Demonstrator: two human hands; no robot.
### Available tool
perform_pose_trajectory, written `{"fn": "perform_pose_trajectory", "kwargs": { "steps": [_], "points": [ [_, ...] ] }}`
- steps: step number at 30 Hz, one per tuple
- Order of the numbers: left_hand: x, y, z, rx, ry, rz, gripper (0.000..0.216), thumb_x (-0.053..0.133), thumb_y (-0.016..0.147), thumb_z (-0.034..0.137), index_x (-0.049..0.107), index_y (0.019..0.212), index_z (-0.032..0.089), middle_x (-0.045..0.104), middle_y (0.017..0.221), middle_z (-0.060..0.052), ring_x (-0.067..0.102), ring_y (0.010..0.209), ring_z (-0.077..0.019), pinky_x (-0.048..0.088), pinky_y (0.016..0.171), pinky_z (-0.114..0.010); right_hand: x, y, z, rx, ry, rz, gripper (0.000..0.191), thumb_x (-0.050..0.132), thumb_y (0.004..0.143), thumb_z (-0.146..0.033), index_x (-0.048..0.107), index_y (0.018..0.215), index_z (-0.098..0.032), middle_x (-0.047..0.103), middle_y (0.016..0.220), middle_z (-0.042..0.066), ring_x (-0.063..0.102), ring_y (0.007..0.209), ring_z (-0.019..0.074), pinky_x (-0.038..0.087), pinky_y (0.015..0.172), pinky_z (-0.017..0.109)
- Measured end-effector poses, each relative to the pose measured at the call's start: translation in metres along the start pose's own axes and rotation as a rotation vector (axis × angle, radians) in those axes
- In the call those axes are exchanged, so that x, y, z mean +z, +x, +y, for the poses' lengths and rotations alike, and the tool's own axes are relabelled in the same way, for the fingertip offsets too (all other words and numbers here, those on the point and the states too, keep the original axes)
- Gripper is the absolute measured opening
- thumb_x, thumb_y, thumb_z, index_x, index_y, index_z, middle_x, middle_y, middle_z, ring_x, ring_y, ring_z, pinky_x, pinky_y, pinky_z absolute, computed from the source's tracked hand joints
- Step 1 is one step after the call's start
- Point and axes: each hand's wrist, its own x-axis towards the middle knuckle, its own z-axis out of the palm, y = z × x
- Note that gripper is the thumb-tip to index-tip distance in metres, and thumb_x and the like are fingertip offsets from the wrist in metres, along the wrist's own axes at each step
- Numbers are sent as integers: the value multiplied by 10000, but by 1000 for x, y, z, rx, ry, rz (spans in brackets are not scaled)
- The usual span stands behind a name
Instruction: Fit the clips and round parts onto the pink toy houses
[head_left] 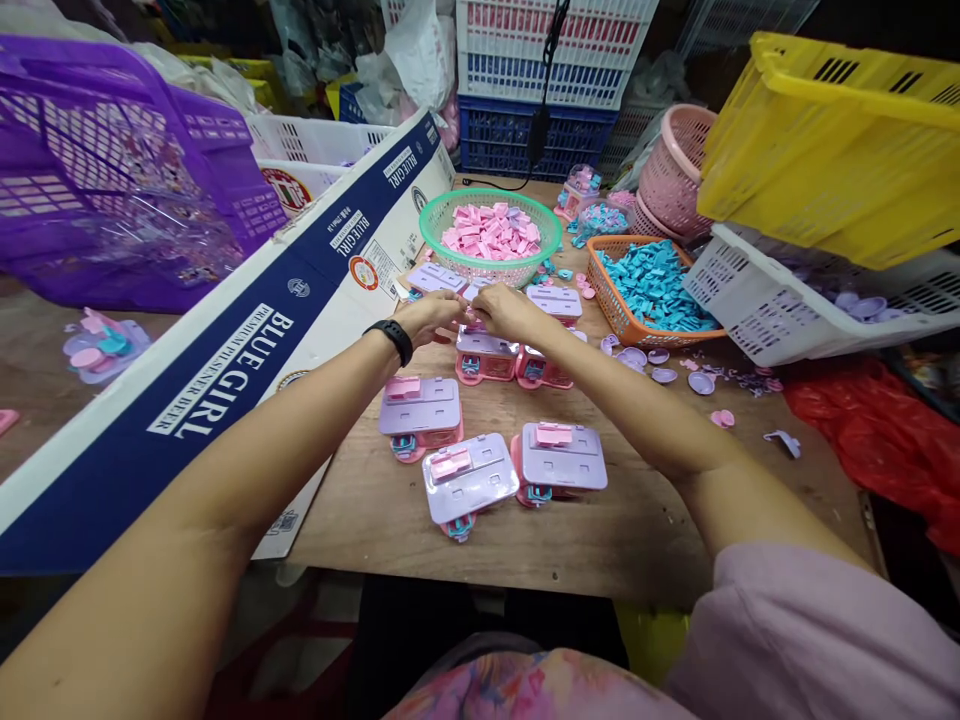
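At the far part of the work table both hands meet over small toy boxes with lilac lids and pink bases. My left hand (433,316), below a black wristband (392,340), reaches in from the left with fingers stretched beside a box. Over the boxes, my right hand (504,308) has its fingers pinched together; whatever is in them is hidden. Just in front stands a lidded toy box (486,350). Closer to me are a left box (420,408), a middle box (471,478) and a right box (564,458), each bearing a pink clip on its lid.
Behind the hands sits a green basket (555,235) of pink clips. An orange basket (611,300) holds blue pieces, with lilac cups (701,383) scattered nearby. A blue-and-white carton (247,350) borders the left; a yellow crate (825,150) overhangs the right.
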Motion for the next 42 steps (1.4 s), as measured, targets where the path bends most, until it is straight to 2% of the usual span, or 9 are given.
{"fn": "perform_pose_trajectory", "kwargs": {
  "steps": [5, 8, 12, 14, 17, 20, 27, 31, 42],
  "points": [
    [0, -7, 4, 24, 88, 45, 306, 724, 590, 169, 539, 830, 217, 676, 831, -10, 613, 759, -188, 509, 753, -399, -5, -1, 1, 65, 129, -6, 207, 595, 914, -138, 794, 918, -80, 764, 893, 152, 659, 823, 228, 411, 739, 304],
    [-3, -13, 5, 67, 131, 79, 358, 770, 610, 205, 576, 910, 221, 693, 931, -39, 642, 859, -227, 508, 795, -415, -12, -7, 12, 166, 457, 169, 181, 604, 909, -133, 781, 890, -105, 760, 860, 98, 648, 805, 195, 442, 757, 285],
    [6, -30, 9, 556, 324, 192, 311, 743, 700, 228, 611, 980, 205, 677, 1114, -80, 619, 1053, -245, 506, 893, -381, -11, -29, 25, 535, 1182, 347, 137, 583, 937, -139, 718, 927, -118, 722, 783, 57, 608, 664, 140, 488, 670, 261],
    [21, -41, 11, 755, 380, 99, 278, 725, 761, 270, 625, 1009, 193, 680, 1086, -82, 631, 1010, -229, 519, 869, -362, -9, -41, 28, 643, 1448, 329, 70, 643, 885, -103, 685, 937, -125, 695, 741, 31, 581, 602, 122, 488, 617, 250],
    [50, -56, 14, 808, 322, -73, 409, 779, 763, 307, 609, 1118, 199, 678, 969, -42, 639, 845, -178, 518, 750, -307, -4, -55, 27, 684, 1622, 415, 165, 675, 844, -82, 642, 990, -150, 650, 704, -20, 563, 565, 110, 472, 563, 228],
    [73, -59, 17, 891, 302, -41, 442, 829, 725, 249, 614, 1106, 186, 659, 859, -4, 615, 753, -145, 491, 698, -279, -1, -61, 26, 713, 1702, 508, 146, 631, 889, -108, 608, 1018, -172, 626, 702, -37, 573, 579, 116, 494, 578, 233],
    [79, -58, 41, 792, 222, -28, 305, 762, 749, 141, 724, 1051, 140, 730, 874, -42, 675, 807, -166, 538, 783, -307, -7, -83, 41, 508, 1431, 565, 273, 473, 1057, -375, 640, 1108, -164, 700, 974, 71, 682, 894, 184, 560, 778, 314],
    [82, -65, 46, 507, -33, -160, 302, 721, 734, 70, 687, 1029, 126, 717, 799, -36, 713, 773, -178, 585, 817, -358, -7, -101, 35, 435, 1198, 546, 526, 434, 1039, -630, 682, 1095, -170, 695, 905, 84, 688, 876, 191, 546, 738, 295],
    [88, -68, 46, 89, -329, -301, 202, 778, 750, 84, 667, 912, 134, 682, 753, -34, 710, 700, -169, 619, 794, -378, -3, -126, 27, 517, 1466, 571, 540, 707, 838, -704, 713, 864, -165, 696, 761, 20, 628, 672, 114, 509, 600, 210]
  ]
}}
